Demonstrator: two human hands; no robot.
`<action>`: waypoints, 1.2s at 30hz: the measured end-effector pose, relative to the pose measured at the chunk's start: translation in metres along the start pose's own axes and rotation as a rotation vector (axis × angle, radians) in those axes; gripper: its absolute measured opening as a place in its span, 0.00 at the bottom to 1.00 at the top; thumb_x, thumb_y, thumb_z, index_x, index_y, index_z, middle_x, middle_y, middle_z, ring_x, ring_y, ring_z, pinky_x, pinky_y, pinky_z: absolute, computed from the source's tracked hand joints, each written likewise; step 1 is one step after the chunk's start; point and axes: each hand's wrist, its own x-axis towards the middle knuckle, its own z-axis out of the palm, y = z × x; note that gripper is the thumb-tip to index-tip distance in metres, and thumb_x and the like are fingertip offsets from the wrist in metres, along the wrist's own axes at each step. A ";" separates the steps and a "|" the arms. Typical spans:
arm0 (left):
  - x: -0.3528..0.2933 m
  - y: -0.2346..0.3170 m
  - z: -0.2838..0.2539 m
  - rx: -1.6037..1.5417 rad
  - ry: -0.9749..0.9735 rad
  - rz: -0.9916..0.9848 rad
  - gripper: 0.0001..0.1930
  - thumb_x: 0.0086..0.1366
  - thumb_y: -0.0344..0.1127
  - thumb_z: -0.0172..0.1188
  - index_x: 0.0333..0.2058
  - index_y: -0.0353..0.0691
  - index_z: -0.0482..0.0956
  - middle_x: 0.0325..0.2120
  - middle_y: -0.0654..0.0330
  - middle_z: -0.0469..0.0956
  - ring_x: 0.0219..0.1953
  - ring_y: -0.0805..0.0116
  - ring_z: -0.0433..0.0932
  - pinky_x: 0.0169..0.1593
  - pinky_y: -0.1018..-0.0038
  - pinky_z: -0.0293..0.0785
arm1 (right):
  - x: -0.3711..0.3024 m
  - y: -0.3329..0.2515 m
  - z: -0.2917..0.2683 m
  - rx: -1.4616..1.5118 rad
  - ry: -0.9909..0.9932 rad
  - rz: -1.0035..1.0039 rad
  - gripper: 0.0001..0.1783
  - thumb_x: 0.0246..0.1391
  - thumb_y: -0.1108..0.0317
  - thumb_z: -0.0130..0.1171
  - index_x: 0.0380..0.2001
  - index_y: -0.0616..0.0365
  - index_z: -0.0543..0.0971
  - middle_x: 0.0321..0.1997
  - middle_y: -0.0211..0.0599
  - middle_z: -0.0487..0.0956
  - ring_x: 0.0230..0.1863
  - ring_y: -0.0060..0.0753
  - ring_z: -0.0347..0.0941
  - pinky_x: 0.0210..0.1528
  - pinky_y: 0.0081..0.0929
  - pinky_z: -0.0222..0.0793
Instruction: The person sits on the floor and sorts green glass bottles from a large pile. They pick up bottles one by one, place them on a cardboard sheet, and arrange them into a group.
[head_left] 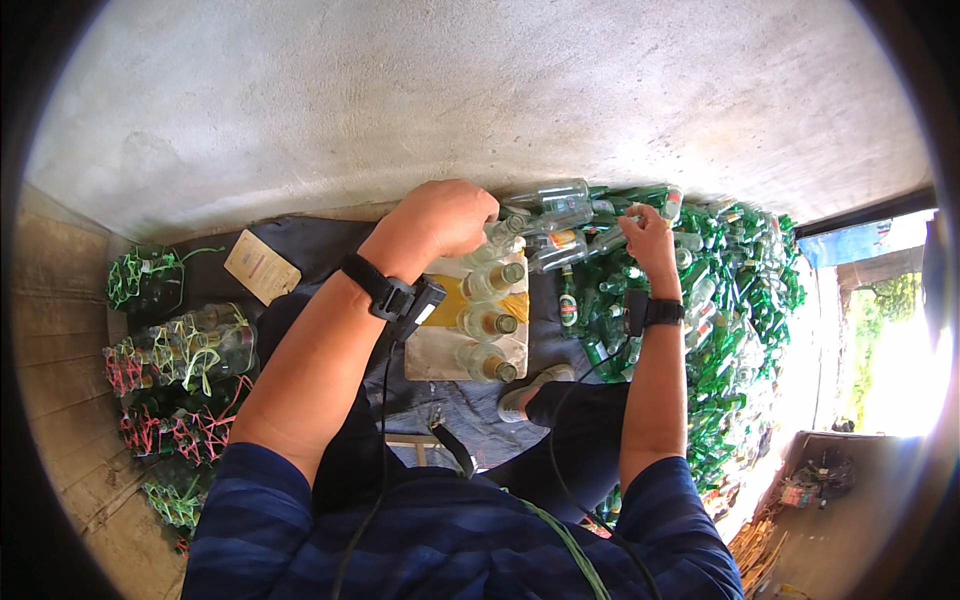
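Fingers [487, 205] of L hand [447, 218] curled in, tips hidden behind the hand; cannot tell how far open or whether anything is gripped. Hand lies just beside the far end of a row of clear btls. [486, 323], which stand upright on a pale board w/ a yellow band [440, 302]. R hand [653, 243]: fingers bent, tips close together at one end of a clear btl. [607, 240] lying at the L edge of the green btl. heap [720, 340]; firm hold vs. mere touch cannot be told. Between the hands, larger clear btls. [562, 202] lie on their sides near the wall [450, 100]. Labelled green btl. [568, 308] lies below these, R of the board. Far L: btl. bundles [195, 345] tied w/ green & pink strips, near a tan card [262, 267] on a dark floor sheet [315, 236]. Both wrists wear black straps [664, 312] w/ small devices. Shoe [537, 393] sits just below the board's R corner.
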 end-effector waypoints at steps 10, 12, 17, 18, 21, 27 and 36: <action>-0.001 0.005 0.000 -0.019 0.040 -0.029 0.13 0.62 0.34 0.66 0.46 0.46 0.89 0.42 0.51 0.88 0.47 0.48 0.85 0.50 0.54 0.82 | 0.013 0.022 0.002 0.105 -0.094 0.056 0.17 0.59 0.58 0.68 0.45 0.60 0.86 0.23 0.34 0.82 0.20 0.25 0.76 0.26 0.28 0.71; 0.006 -0.001 0.004 -0.015 0.057 0.032 0.13 0.62 0.34 0.66 0.45 0.44 0.89 0.40 0.50 0.88 0.46 0.47 0.85 0.50 0.53 0.82 | 0.017 0.022 -0.004 0.082 -0.069 0.036 0.17 0.61 0.57 0.66 0.43 0.60 0.85 0.22 0.34 0.82 0.21 0.24 0.76 0.26 0.29 0.71; 0.004 -0.007 0.001 0.042 0.021 0.053 0.19 0.63 0.37 0.67 0.52 0.42 0.86 0.41 0.47 0.88 0.45 0.46 0.86 0.50 0.57 0.81 | 0.002 0.005 -0.001 0.125 -0.135 0.082 0.15 0.64 0.60 0.68 0.46 0.62 0.84 0.25 0.26 0.78 0.22 0.17 0.73 0.24 0.22 0.68; 0.000 -0.003 -0.003 0.022 -0.008 0.011 0.19 0.63 0.37 0.67 0.52 0.41 0.86 0.40 0.47 0.88 0.43 0.46 0.86 0.49 0.57 0.81 | 0.000 0.006 0.001 0.121 -0.155 0.098 0.15 0.66 0.61 0.67 0.47 0.61 0.83 0.27 0.25 0.77 0.23 0.16 0.71 0.24 0.20 0.66; -0.001 -0.002 -0.002 -0.018 0.009 0.023 0.19 0.63 0.35 0.67 0.52 0.39 0.86 0.38 0.47 0.88 0.41 0.49 0.87 0.47 0.59 0.82 | -0.011 0.017 -0.005 0.137 -0.182 0.136 0.14 0.66 0.62 0.67 0.46 0.61 0.84 0.25 0.25 0.76 0.22 0.16 0.70 0.24 0.20 0.66; -0.007 -0.003 -0.007 -0.039 0.003 0.014 0.19 0.63 0.35 0.67 0.52 0.38 0.85 0.35 0.49 0.88 0.38 0.51 0.87 0.45 0.59 0.81 | -0.037 0.049 -0.008 -0.003 -0.302 0.189 0.13 0.66 0.62 0.65 0.46 0.60 0.83 0.25 0.25 0.77 0.21 0.16 0.70 0.23 0.19 0.64; -0.015 -0.001 -0.006 -0.019 -0.018 -0.036 0.19 0.62 0.34 0.65 0.52 0.38 0.85 0.32 0.50 0.85 0.34 0.53 0.84 0.42 0.59 0.79 | -0.090 0.137 0.029 0.000 -0.623 0.389 0.12 0.63 0.59 0.64 0.41 0.57 0.84 0.28 0.30 0.82 0.26 0.22 0.78 0.26 0.25 0.74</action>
